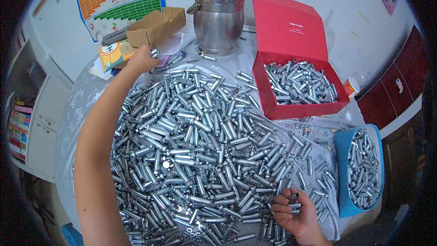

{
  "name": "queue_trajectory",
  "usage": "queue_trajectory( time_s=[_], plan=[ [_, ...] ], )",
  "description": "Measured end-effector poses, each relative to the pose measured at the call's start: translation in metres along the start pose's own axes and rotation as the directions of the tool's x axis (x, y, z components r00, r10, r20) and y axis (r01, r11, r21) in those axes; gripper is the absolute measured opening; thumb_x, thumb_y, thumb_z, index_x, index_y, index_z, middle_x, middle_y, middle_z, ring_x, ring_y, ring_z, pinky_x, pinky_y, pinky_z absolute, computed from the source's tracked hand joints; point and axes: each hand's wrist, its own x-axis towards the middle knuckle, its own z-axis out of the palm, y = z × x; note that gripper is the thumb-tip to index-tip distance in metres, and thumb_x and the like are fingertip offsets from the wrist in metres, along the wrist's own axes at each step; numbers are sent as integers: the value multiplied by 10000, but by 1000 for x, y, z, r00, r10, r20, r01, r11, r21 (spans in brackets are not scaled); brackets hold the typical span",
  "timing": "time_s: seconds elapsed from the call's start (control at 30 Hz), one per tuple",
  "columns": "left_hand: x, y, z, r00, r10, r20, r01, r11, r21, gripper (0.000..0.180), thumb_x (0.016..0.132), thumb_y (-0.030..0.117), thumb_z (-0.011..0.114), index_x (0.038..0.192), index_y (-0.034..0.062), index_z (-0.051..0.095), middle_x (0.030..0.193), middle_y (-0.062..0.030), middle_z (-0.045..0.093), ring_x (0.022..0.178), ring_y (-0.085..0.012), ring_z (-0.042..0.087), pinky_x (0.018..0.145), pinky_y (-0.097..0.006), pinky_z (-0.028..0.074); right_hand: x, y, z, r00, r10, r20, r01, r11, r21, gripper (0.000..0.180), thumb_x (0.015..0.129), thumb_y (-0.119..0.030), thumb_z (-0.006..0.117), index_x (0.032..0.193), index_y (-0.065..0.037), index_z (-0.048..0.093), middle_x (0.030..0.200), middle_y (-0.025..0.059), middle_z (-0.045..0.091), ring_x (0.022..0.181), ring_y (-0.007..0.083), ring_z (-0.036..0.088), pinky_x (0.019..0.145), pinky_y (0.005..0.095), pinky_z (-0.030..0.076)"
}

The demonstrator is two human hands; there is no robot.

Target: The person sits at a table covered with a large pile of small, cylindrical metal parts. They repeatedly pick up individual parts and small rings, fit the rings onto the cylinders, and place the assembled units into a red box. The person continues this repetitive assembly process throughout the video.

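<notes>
A large heap of silver expansion bolts (191,146), metal sleeves with nuts, covers the middle of the table. My left arm reaches across the heap's left side. At its far edge, my left hand (144,60) is closed, with the shiny end of an expansion bolt (155,53) showing at its fingers. The hand is just in front of an open cardboard box (155,28). By the heap's near right edge, my right hand (296,218) is turned palm up. Its fingers curl around a couple of expansion bolts (295,206).
An open red box (302,111) full of bolts stands at the far right. Nearer, a blue container (345,173) also holds bolts. A steel lidded pot (219,23) stands at the back. Loose nuts and washers (193,230) lie on the pale tablecloth (75,105).
</notes>
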Motion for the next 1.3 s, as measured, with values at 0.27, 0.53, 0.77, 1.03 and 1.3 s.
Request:
queue_trajectory(
  time_s=[0.27,0.53,0.77,1.03,1.3],
  plan=[
    [-8,16,24,961,272,-51,-270,961,55,327,617,164,658,905,29,583,826,-189,595,821,-334,569,720,-401,449,-4,-7,4,998,-40,-46,38,998,-40,160,825,-214,462,753,-71,474,670,11,370,547,93,342,444,206,293],
    [2,15,23,930,351,111,-365,916,165,314,590,109,662,887,58,577,828,-165,598,832,-318,571,717,-402,457,-2,-3,3,999,-25,-23,24,999,-26,161,824,-206,453,752,-63,477,676,16,383,551,92,339,451,208,291],
    [-2,28,19,910,360,204,-410,853,322,318,584,112,660,886,58,577,848,-162,601,831,-317,574,731,-403,461,-1,-2,1,999,2,-38,-4,999,-48,170,823,-208,449,766,-53,490,684,17,385,556,94,338,460,206,289],
    [10,49,11,982,184,48,-187,979,86,351,583,175,656,893,20,603,917,-191,595,882,-328,569,779,-381,460,2,-1,2,999,-13,-40,11,999,-42,163,821,-200,458,759,-52,493,667,16,371,546,96,333,460,209,284],
    [40,47,42,995,72,69,-88,959,269,355,605,167,657,912,-1,602,984,-199,581,927,-321,562,801,-384,457,1,-3,0,999,-22,-50,17,996,-82,170,824,-202,458,750,-54,495,661,17,368,546,98,336,458,211,277]
  ],
)
